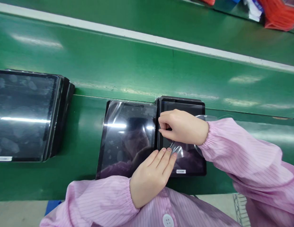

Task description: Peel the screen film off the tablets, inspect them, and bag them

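Pretty bright shot overall, and the light seems to come from above, going by the hard white streaks across the left-hand stack of tablets (23, 132) and the middle tablet (118, 148), which also mirrors a dark silhouette. The green tabletop (130, 72) gets softer, washed-out glare patches, there's a shadow beside that stack, and the crinkled clear film (178, 150) throws little highlights. Sharpness is meh tbh, with the orange stuff (279, 14) top right looking kinda soft.

Right hand (182, 126) curled, left hand (151, 176) outstretched
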Demonstrator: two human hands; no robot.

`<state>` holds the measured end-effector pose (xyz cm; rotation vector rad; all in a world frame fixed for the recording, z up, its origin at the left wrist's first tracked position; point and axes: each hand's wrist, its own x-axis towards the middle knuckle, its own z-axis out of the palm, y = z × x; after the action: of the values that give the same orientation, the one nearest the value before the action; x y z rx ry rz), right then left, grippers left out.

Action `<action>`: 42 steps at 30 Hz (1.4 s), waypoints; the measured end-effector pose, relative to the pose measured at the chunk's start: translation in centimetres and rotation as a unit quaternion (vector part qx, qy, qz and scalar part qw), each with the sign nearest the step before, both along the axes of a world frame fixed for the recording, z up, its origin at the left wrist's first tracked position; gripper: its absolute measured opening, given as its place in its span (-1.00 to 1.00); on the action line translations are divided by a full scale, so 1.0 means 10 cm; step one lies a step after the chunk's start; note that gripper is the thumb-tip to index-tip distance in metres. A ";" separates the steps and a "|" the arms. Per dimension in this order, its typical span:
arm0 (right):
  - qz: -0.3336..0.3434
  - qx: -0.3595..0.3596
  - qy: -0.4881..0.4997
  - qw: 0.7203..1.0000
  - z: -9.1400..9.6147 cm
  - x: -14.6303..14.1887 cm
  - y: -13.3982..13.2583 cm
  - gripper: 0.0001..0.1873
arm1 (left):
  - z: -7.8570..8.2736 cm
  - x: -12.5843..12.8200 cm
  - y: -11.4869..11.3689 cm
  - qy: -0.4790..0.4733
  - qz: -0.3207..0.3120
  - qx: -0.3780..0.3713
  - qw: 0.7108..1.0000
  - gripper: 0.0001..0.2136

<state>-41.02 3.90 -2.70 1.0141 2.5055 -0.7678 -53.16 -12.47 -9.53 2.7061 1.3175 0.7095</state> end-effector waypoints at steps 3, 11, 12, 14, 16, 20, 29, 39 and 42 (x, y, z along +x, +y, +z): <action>0.024 -0.010 -0.002 1.000 0.01 0.00 0.01 -0.72 | 0.01 0.00 0.00 -0.002 0.000 -0.001 1.000 -0.68; 0.021 -0.014 -0.023 0.999 0.02 -0.03 0.02 -0.71 | 0.01 0.00 -0.01 -0.006 -0.002 -0.001 1.000 -0.68; 0.027 -0.019 -0.024 0.999 0.03 -0.03 0.03 -0.71 | 0.01 0.00 -0.01 -0.005 -0.003 -0.001 1.000 -0.68; 0.021 -0.015 -0.026 0.999 0.03 -0.04 0.03 -0.71 | 0.01 0.00 -0.01 -0.004 -0.003 0.000 1.000 -0.68; 0.003 0.000 -0.028 1.000 0.03 -0.04 0.03 -0.71 | 0.01 0.00 -0.01 -0.005 -0.003 -0.001 1.000 -0.68; 0.019 -0.015 -0.031 0.999 0.03 -0.03 0.02 -0.70 | 0.01 -0.01 0.00 -0.009 -0.003 0.000 1.000 -0.68; 0.008 -0.015 0.001 1.000 0.00 0.02 0.00 -0.72 | 0.01 0.00 -0.01 0.000 -0.003 -0.004 1.000 -0.68; 0.010 -0.006 -0.029 1.000 0.01 -0.03 0.01 -0.72 | -0.01 0.00 -0.02 -0.003 0.001 -0.001 1.000 -0.67; 0.004 0.014 -0.035 0.999 0.00 -0.05 0.02 -0.75 | 0.00 0.00 -0.02 0.000 -0.002 -0.006 1.000 -0.67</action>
<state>-41.51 4.13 -2.66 1.0222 2.4661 -0.6857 -53.16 -12.65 -9.51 2.6980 1.3114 0.6997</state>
